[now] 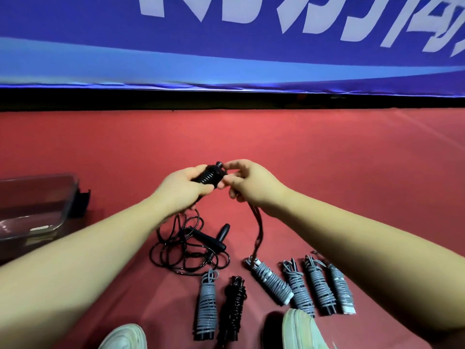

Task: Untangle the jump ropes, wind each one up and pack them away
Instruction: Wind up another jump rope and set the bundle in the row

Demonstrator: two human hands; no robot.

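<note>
Winding step judged in hand. Black handles [210,176] gripped by left hand [186,188], held above floor [327,159]. Cord [258,235] pinched by right hand [247,183]; hands close together. Next: loose cord to be wrapped tight, end tucked.

Red floor [327,147], blue banner [75,34]; 5 grey ropes [270,283], 3 blk ropes [232,306].

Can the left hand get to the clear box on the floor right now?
Probably not yet: the left hand grips the half-wound black rope, with the right hand pinching its cord. The path to the clear box looks free, with only red floor between.
</note>
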